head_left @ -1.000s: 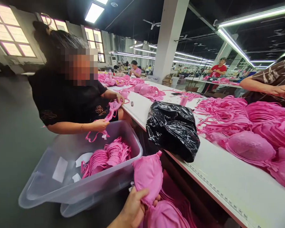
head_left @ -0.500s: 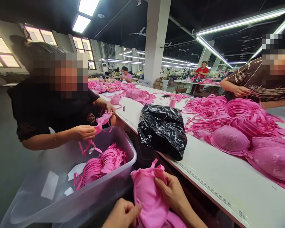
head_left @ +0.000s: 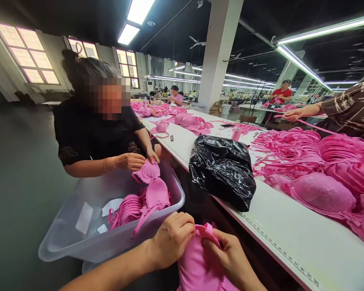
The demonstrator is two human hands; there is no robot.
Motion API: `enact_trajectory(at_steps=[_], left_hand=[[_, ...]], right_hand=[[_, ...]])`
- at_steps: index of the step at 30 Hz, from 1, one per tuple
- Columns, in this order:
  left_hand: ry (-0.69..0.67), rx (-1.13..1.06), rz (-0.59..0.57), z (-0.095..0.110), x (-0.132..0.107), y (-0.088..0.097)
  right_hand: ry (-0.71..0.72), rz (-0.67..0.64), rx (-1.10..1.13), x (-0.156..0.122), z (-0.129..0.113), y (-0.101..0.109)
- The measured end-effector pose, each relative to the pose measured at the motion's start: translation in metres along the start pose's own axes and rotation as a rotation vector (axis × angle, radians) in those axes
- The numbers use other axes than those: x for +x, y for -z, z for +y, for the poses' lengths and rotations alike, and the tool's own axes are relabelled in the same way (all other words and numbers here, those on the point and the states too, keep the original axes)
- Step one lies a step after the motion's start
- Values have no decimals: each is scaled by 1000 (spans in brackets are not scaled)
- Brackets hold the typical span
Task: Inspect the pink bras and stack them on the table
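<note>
Both my hands grip one pink bra (head_left: 197,262) at the bottom centre of the head view. My left hand (head_left: 172,238) is closed on its upper left edge. My right hand (head_left: 227,256) pinches its top edge from the right. Just to the left stands a clear plastic bin (head_left: 87,238) with several stacked pink bras (head_left: 139,204) inside. A seated person in black (head_left: 94,129) lowers another pink bra (head_left: 147,171) into that bin with both hands.
A long white table (head_left: 291,238) runs along the right, with a crumpled black plastic bag (head_left: 223,169) and heaps of pink bras and straps (head_left: 315,165). A person's arm (head_left: 309,111) reaches in at the far right. Other workers sit further back. A white pillar (head_left: 218,52) stands behind.
My left hand has moved up onto the bra's top edge beside my right hand. The person in black has lowered their bra from chest height into the bin.
</note>
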State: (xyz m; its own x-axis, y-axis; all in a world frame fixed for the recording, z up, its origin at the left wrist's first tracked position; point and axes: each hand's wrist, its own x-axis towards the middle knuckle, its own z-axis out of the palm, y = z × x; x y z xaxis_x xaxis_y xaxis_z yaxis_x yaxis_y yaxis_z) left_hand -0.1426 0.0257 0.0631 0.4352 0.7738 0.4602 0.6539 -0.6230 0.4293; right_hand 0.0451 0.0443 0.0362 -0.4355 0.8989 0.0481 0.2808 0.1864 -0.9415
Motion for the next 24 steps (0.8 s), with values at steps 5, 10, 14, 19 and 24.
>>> enact_trajectory(at_steps=[5, 10, 14, 19, 24], left_hand=[[138, -115, -84, -2, -2, 9], [485, -433, -121, -4, 6, 19], [492, -441, -166, -8, 8, 26], [575, -384, 35, -28, 9, 29], [596, -441, 55, -39, 1, 46]], right_hand=[[-12, -126, 21, 4, -9, 5], [-20, -133, 81, 13, -17, 5], [-10, -97, 63, 28, -21, -3], [-1, -102, 187, 50, -25, -16], [-128, -303, 339, 54, -20, -18]])
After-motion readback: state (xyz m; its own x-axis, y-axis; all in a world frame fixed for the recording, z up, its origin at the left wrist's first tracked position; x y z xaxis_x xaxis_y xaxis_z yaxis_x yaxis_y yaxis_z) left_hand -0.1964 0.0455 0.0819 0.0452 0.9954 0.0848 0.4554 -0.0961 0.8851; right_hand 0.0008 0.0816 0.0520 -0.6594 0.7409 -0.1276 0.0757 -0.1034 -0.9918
